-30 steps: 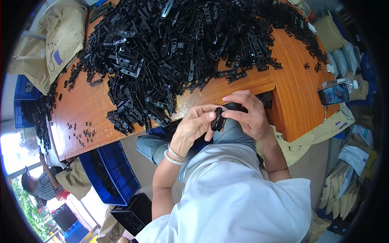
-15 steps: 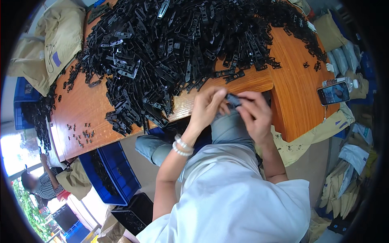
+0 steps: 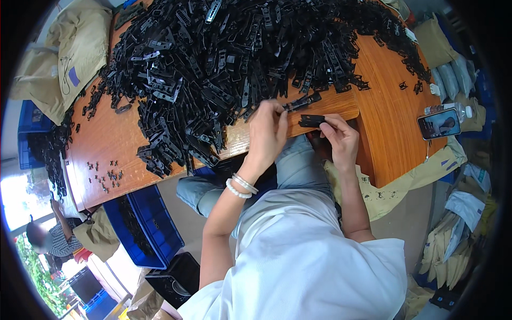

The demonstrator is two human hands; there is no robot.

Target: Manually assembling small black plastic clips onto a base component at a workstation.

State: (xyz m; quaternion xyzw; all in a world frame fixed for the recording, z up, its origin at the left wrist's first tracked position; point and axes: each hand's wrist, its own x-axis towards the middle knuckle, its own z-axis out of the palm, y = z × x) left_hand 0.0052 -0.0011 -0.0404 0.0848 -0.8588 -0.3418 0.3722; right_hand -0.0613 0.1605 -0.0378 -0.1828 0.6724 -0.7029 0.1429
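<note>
My right hand [image 3: 342,140] pinches a flat black plastic piece [image 3: 311,121] between thumb and fingers, just above the table's front edge. My left hand [image 3: 268,130], with pale bracelets at its wrist, is at the near edge of a large heap of black plastic parts [image 3: 213,69]. Its fingers are curled, and their tips are partly hidden. Close to those fingertips lies a long black part [image 3: 303,102] on the wood. Whether the left fingers grip this part cannot be made out.
Small black pieces [image 3: 112,177] lie scattered on the table's left. A phone [image 3: 439,124] and a clear bottle [image 3: 463,111] are at the right edge. Blue crates [image 3: 154,226] stand below left. Tan sacks [image 3: 80,53] are at the far left, where another person [image 3: 58,240] is lower down.
Both hands were together over my lap around a dark piece. They have parted: the left has reached up to the heap's edge, while the right keeps a black piece.
</note>
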